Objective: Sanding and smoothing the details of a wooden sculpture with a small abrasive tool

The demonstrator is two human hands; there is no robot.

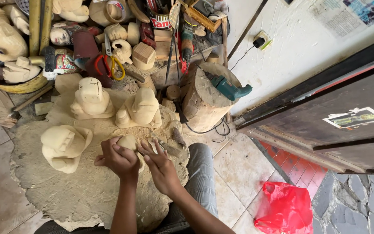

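Observation:
My left hand [117, 158] grips a small pale wooden carving [128, 141] that rests on a sawdust-covered work block [78, 190]. Just right of it, my right hand [159, 167] holds a thin carving tool [163, 147] whose tip lies against the carving. Three rough-cut pale wooden figures stand on the block: one at left [63, 147], one at back left [91, 99] and one at back centre [140, 109].
A tree-stump block [204, 102] carries a teal power drill [228, 88]. Behind lie scissors with orange and yellow handles [109, 65], painted and bare carvings, tools and a paint can. A red plastic bag [284, 210] lies on the tiled floor. A dark wooden door [338, 117] stands at right.

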